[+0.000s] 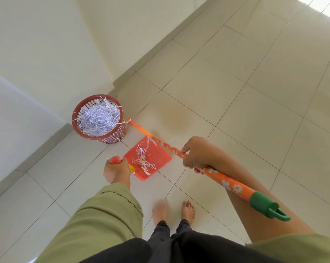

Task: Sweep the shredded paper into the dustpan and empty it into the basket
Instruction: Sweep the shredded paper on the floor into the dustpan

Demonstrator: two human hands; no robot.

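Dustpan [148,160] between hands, left hand [117,170] gripping handle

Bright, even daylight fills the room, and the strongest of it pours in at the top right corner, where the floor [236,76] blows out to near white. Shadows are soft and faint. A warm orange tint glows on the tiles beside the broom handle [223,179] (colour cast, by the look of it). The handle's far end smears with motion blur near the basket [98,136]. The wide lens bends the wall edges and tile lines. One bare foot [159,211] looks slightly blurred.
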